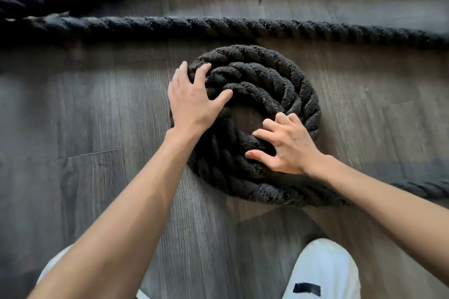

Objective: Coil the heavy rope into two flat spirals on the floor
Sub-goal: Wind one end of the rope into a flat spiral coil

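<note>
Just beyond the coil (291, 80) lie loose rope lengths (218, 25); left fingers (202, 73) press flat, right fingers (261, 133) grip it

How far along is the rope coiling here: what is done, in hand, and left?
Done: one spiral of several turns lies flat on the floor. In hand: the left hand presses its outer edge while the right hand curls fingers over the inner turn. Left: long loose rope lies straight beyond it, and no second spiral shows.
</note>
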